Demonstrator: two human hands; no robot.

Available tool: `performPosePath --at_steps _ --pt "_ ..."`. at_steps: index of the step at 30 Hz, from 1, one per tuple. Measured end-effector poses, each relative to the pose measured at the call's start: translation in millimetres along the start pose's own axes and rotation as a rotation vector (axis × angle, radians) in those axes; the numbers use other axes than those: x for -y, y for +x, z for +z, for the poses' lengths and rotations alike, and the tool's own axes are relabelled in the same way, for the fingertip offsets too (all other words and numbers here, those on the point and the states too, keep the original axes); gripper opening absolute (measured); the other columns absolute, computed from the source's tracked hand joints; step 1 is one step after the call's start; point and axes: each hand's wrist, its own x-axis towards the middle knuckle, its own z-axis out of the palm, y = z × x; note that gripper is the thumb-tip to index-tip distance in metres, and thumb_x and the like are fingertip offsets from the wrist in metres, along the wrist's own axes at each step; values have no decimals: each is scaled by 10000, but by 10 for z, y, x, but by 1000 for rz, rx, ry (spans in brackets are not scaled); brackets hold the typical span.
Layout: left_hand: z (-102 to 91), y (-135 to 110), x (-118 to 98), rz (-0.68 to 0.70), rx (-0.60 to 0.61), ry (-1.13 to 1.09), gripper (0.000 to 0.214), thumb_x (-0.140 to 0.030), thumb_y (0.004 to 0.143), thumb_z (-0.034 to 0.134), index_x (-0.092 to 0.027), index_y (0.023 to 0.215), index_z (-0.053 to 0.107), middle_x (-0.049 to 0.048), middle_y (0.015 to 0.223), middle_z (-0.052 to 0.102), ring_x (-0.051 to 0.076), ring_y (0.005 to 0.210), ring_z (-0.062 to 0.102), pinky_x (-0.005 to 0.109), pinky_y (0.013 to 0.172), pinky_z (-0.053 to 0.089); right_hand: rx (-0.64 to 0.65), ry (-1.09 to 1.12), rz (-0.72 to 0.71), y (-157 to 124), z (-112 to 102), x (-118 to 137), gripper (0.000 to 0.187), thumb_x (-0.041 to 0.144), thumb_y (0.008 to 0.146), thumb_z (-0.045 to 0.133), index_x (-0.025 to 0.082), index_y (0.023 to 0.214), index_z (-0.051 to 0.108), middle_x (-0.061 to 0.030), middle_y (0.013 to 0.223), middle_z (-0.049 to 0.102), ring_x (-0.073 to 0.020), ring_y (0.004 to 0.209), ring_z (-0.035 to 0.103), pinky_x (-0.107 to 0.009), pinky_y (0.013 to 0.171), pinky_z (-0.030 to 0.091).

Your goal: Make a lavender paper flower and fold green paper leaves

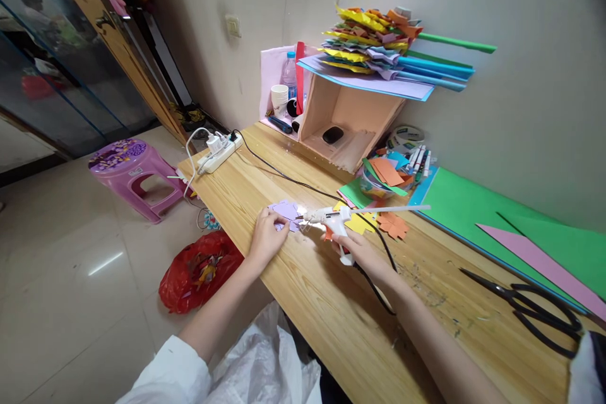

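My right hand point(360, 251) is closed round the grip of a white glue gun point(331, 219), whose nozzle points left at a light purple paper cutout point(285, 209) on the wooden table point(331, 303). A white glue stick juts out of the gun's back to the right. My left hand point(266, 237) rests on the table with fingers curled, pinning the near edge of the purple cutout. The gun's black cord point(379, 246) runs under my right wrist.
Black scissors point(534, 309) lie at the right. Green and pink paper sheets point(511, 227) lean along the wall. Paper scraps, markers and a tape roll surround an open box point(345, 123) topped with coloured paper. A power strip point(218, 153) sits far left; a purple stool and red bag stand on the floor.
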Motion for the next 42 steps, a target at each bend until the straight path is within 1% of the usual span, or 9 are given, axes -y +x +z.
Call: performPosePath --at_steps 4,9,15,19,23,28,32,37,42 --pt "-4 -18 -24 30 -8 -13 72 -200 723 572 -182 726 642 40 823 524 178 866 515 301 770 437 -5 46 -21 41 -42 -79 314 425 774 377 180 696 558 10 588 448 -126 539 395 -253 512 309" --pt "0 -36 -28 56 -10 -17 103 -186 733 570 -193 774 664 39 827 519 174 863 515 300 774 440 -27 66 -39 85 -59 -140 391 460 776 355 176 581 540 -9 563 467 -128 524 395 -267 509 327" --pt "-9 -50 -16 88 9 -6 145 -188 751 546 -205 812 677 43 856 517 169 870 522 296 779 447 -55 170 39 93 -55 -211 432 492 768 360 155 663 610 -17 546 494 -124 478 399 -273 479 325" --pt "-69 0 -5 109 113 22 150 -175 761 523 -192 826 658 49 881 566 165 844 547 291 767 448 -63 192 28 105 -53 -232 436 498 758 382 137 708 621 -23 551 501 -119 473 399 -265 465 325" --pt "-173 143 -49 107 224 122 140 -165 751 532 -180 872 602 43 801 608 172 760 570 292 709 445 -74 163 31 120 -53 -238 432 501 754 383 140 722 618 -21 554 503 -123 487 416 -260 469 338" --pt "-263 363 -108 309 271 276 227 -220 708 617 -207 935 603 67 946 573 211 910 535 303 754 417 -62 204 38 120 -40 -244 429 503 741 393 133 745 611 -9 548 486 -115 478 402 -254 462 322" --pt "-277 439 -67 398 325 253 135 -250 747 587 -229 870 638 54 932 580 190 886 544 274 733 413 -33 288 19 116 -26 -242 395 486 735 417 135 771 594 14 550 454 -104 477 373 -247 460 287" --pt "-268 396 -5 420 299 219 151 -272 817 496 -222 828 638 44 870 591 168 845 551 256 722 405 -36 244 9 103 -26 -220 378 480 744 400 144 707 568 15 552 440 -108 486 361 -253 470 277" --pt "-194 373 55 341 212 106 158 -273 813 495 -196 797 633 45 861 588 158 843 552 260 763 417 -54 114 -75 84 5 -188 330 410 789 360 168 636 525 8 581 459 -125 556 407 -264 550 321"
